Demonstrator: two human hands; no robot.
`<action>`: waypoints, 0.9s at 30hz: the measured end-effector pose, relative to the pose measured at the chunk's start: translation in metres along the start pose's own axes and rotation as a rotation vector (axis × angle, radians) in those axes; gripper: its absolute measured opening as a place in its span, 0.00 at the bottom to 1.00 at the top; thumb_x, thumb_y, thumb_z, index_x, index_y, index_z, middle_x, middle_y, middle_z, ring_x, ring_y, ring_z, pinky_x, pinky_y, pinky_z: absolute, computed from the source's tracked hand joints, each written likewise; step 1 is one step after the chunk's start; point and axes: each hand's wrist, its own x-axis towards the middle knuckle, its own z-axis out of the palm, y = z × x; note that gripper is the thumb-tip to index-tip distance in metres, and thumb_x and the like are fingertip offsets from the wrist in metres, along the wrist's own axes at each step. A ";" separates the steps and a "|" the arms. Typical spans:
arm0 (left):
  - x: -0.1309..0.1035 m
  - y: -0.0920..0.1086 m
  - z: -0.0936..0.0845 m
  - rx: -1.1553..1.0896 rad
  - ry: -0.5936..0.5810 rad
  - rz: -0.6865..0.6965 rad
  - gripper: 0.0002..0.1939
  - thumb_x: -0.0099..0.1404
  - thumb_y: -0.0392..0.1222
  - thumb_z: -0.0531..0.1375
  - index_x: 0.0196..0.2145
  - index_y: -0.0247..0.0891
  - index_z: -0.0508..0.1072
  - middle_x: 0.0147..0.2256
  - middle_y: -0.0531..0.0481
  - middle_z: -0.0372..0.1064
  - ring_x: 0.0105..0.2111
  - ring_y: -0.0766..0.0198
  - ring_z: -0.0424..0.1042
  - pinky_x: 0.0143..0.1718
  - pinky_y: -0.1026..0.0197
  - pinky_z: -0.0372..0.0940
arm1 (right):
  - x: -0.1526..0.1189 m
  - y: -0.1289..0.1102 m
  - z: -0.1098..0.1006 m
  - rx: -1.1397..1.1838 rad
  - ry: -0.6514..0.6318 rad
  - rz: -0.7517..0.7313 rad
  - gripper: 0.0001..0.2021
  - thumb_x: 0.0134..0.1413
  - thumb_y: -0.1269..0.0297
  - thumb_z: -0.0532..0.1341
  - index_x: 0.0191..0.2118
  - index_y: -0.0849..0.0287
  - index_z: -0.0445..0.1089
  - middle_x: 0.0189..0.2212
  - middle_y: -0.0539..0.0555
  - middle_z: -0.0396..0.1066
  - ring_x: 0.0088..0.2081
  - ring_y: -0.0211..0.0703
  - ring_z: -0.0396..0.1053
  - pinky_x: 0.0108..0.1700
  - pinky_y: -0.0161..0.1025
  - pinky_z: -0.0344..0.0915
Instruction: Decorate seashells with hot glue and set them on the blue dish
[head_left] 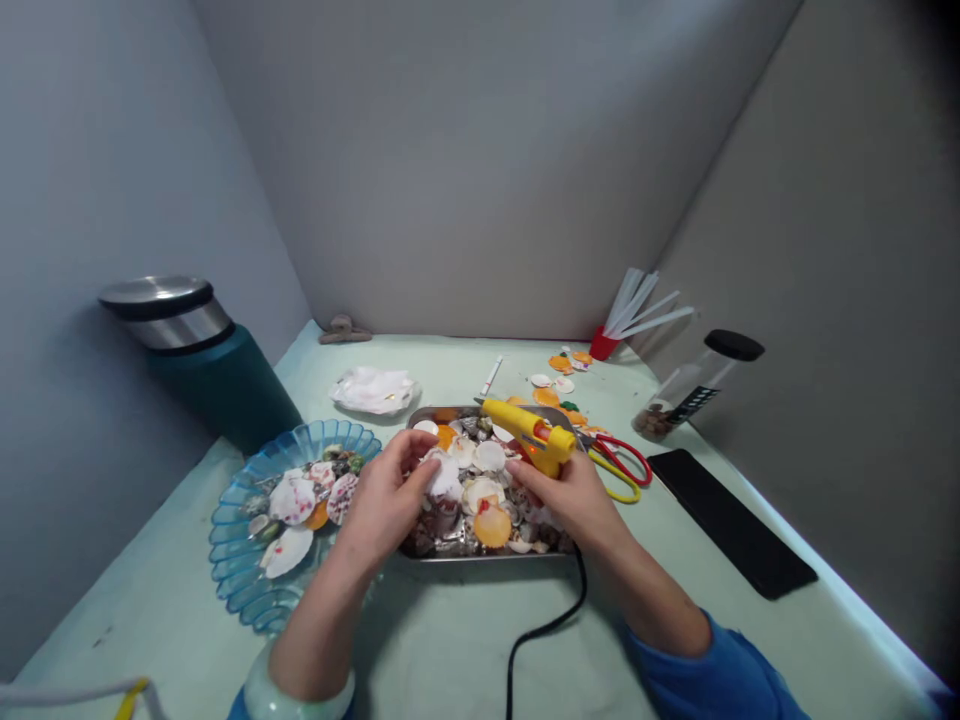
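My right hand (574, 500) is closed round the handle of a yellow hot glue gun (529, 430), its nozzle aimed to the left and a black cord trailing from it toward me. Between the thumb and fingers of my left hand (388, 487) is a white seashell (445, 478). Both hands hover over a metal tray (480, 560) heaped with white, orange and grey shells. An orange shell (493, 525) lies on top near the tray's front. Left of my left hand, a blue scalloped glass plate (232, 570) holds more shells.
Behind the plate leans a teal bottle (217, 380). A white crumpled packet (375, 390) lies behind the tray. To the right are red-and-yellow-handled scissors (626, 467), a black phone (731, 520), a clear jar (682, 390), loose shells (546, 397) and a red cup (602, 345) of glue sticks.
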 end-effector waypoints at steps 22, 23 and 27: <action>-0.004 -0.010 -0.015 -0.591 0.195 -0.061 0.22 0.53 0.38 0.65 0.45 0.38 0.65 0.25 0.58 0.67 0.17 0.72 0.61 0.17 0.69 0.55 | 0.022 0.011 0.005 -0.295 -0.063 -0.140 0.03 0.50 0.64 0.62 0.32 0.56 0.68 0.28 0.50 0.71 0.31 0.46 0.67 0.33 0.39 0.60; -0.004 -0.011 -0.015 -0.578 0.188 -0.069 0.21 0.52 0.38 0.66 0.44 0.37 0.67 0.26 0.57 0.67 0.18 0.72 0.61 0.18 0.68 0.56 | 0.021 0.012 0.002 -0.253 -0.059 -0.143 0.03 0.50 0.63 0.62 0.31 0.56 0.69 0.28 0.50 0.71 0.31 0.46 0.67 0.34 0.39 0.62; -0.005 -0.009 -0.011 -0.509 0.140 -0.082 0.14 0.54 0.41 0.65 0.38 0.35 0.70 0.25 0.55 0.68 0.20 0.70 0.63 0.21 0.67 0.59 | 0.019 0.016 -0.006 -0.091 -0.034 -0.145 0.05 0.49 0.62 0.64 0.33 0.56 0.71 0.29 0.50 0.73 0.32 0.46 0.70 0.36 0.42 0.66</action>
